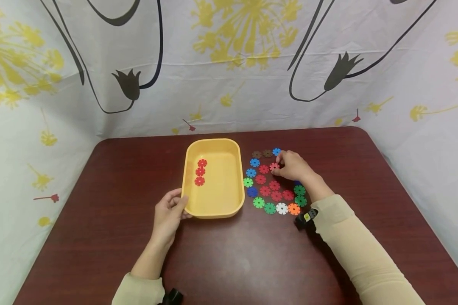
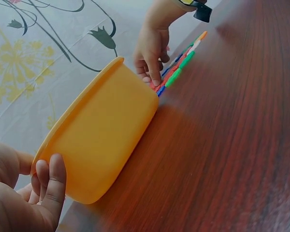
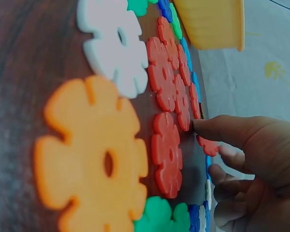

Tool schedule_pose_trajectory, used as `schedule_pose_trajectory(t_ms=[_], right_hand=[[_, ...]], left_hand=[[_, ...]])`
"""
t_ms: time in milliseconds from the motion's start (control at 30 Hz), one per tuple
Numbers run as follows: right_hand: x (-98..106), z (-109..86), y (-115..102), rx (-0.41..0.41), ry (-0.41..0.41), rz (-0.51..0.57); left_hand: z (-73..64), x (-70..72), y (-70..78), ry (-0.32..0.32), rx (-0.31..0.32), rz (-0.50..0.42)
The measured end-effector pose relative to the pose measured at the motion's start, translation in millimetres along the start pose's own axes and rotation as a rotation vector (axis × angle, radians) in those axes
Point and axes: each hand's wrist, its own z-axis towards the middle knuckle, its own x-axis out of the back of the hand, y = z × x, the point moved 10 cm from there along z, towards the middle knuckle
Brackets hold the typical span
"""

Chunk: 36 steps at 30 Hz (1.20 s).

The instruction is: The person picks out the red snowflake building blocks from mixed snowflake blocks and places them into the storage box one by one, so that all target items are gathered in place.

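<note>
With our left hand [image 1: 168, 214] we pinch the yellow tray [image 1: 219, 195] by its near-left rim, probably to steady it; three red discs [image 1: 200, 171] lie inside. Rightward, the fingers of our right hand [image 1: 295, 166] clasp another red piece [image 1: 275, 166] edgewise, presumably because it is thin.

Head pic bright, w/ soft glare on table [image 1: 245, 263]; R wrist pic slightly blurry.
</note>
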Motion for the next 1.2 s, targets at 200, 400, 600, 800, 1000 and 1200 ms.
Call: schedule_pose_trajectory(t_ms=[200,400,600,800,1000,1200], right_hand=[[-3,-1.3,1,0.010,-0.022,0.074],[-1,-2.8,-1,0.058,-0.038,0.064],[-1,-4.0,-8,0.134,-0.047,0.007],[0,-3.5,-8,0.166,-0.023,-0.023],[4,-4.2,-7,0.146,0.009,0.004],[10,-4.9,-11,0.165,0.069,0.070]], left_hand=[[0.5,-0.5,1.1,-0.005,-0.005,-0.007],[1.0,-0.5,1.7,-0.005,-0.007,-0.013],[0.7,0.4,2.0,-0.002,-0.009,-0.008],[0.3,0.2,1.2,-0.004,-0.002,-0.005],[0.5,0.3,1.1,-0.003,0.003,-0.001],[0.3,0.2,1.4,0.000,0.003,-0.008]])
